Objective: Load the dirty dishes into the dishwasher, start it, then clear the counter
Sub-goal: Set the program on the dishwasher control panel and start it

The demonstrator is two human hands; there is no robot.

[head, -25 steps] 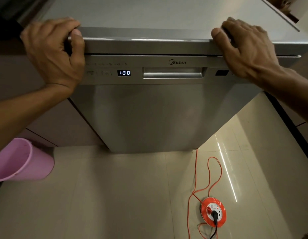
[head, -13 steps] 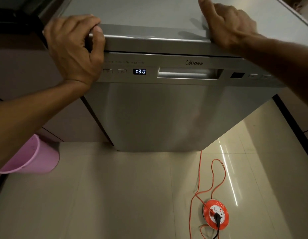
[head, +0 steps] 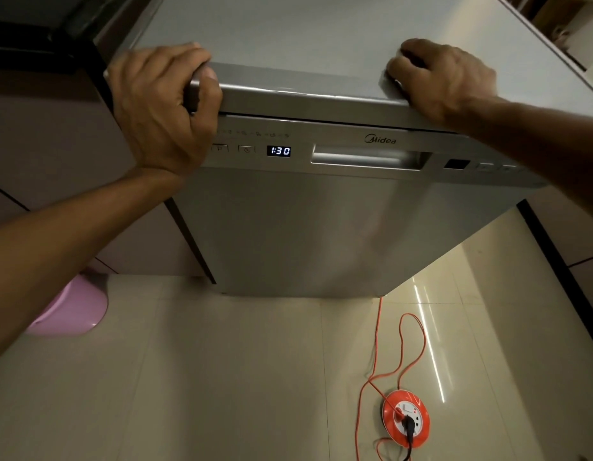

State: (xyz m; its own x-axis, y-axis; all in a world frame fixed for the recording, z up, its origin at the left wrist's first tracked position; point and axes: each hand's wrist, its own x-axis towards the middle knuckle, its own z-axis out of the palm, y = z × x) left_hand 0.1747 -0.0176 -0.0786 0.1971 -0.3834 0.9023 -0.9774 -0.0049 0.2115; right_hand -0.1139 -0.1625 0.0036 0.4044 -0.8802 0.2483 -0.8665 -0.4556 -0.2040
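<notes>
Dishwasher [head: 321, 227] fills the frame centre, door closed | front reads "Midea", display [head: 278, 151] shows 1:30 | left hand [head: 162, 108] upper left — fingers and thumb curled round the top's front-left corner | right hand [head: 444, 78] upper right — fingers curled, resting on the top's front edge | orange cable reel [head: 406, 418] lower right on the floor | pink bin [head: 72, 311] at left.

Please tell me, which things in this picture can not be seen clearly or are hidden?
- Dishes inside the dishwasher: head view, its door is closed.
- Left end of the control panel: head view, covered by the left hand.
- Small symbols above the display: head view, too small to read.
- Pink bin: head view, partly behind the left forearm.
- Orange cable reel: its cord runs off the bottom edge.
</notes>
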